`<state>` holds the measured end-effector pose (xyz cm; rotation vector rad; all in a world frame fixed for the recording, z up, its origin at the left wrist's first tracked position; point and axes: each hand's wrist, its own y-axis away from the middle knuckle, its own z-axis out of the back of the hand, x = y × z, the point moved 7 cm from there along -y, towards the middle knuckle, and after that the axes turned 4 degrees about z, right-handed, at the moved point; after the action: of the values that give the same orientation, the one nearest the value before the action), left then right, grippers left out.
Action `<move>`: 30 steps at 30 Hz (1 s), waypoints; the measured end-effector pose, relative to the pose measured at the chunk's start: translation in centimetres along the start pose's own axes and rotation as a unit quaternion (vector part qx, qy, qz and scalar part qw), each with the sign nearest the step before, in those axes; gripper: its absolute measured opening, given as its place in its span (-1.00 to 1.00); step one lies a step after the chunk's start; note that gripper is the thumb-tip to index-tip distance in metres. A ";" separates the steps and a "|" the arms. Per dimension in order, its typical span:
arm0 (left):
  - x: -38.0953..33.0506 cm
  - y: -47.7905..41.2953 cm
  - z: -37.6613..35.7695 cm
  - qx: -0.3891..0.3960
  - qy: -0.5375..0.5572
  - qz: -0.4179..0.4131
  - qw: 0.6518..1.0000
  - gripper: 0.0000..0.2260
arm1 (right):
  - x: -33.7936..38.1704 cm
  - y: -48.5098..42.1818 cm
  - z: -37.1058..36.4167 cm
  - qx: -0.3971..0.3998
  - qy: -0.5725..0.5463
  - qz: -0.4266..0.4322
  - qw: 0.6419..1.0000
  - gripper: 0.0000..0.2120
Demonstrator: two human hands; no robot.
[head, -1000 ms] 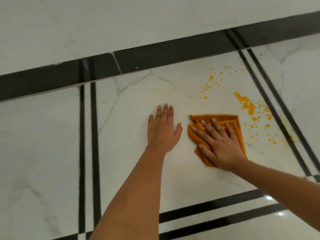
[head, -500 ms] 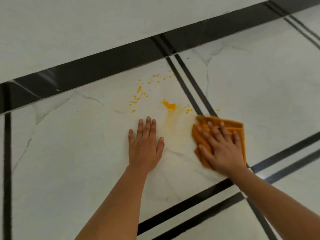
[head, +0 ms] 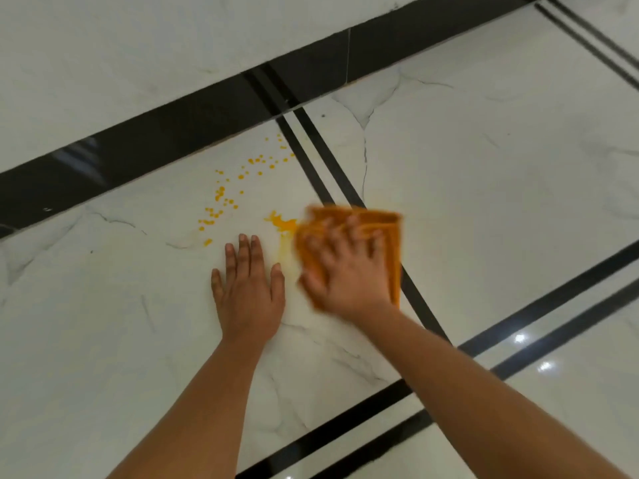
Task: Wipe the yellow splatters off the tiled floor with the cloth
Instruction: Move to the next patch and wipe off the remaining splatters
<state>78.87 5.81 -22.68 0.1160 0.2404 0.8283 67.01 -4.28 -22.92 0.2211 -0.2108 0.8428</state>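
I had my right hand (head: 349, 271) flat on the cloth (head: 387, 236), fingers spread, blurred, pressing it on the floor (head: 484, 167) over 2 black strips. Left hand (head: 247, 292) lay open, palm down beside it. Splatters (head: 221, 198) sat just beyond, a blob (head: 281, 223) touching the cloth.

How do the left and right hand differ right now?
The left hand lies flat on the bare floor with nothing under it; the right hand presses down on the orange cloth. The left hand looks sharp, the right hand and cloth are motion-blurred. The left hand sits below the small yellow splatters; the right hand's cloth is at the edge of the larger blob. Both are palm-down, fingers spread.
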 end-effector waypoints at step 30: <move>7.4 -15.9 4.2 -0.042 -0.011 -0.103 0.994 -0.29 | 6.9 -19.7 -0.2 0.012 0.035 0.015 0.999 -0.43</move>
<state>96.11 0.55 -22.94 0.0203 0.1933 0.6302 86.36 -12.02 -23.44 0.2114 -0.1377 0.8814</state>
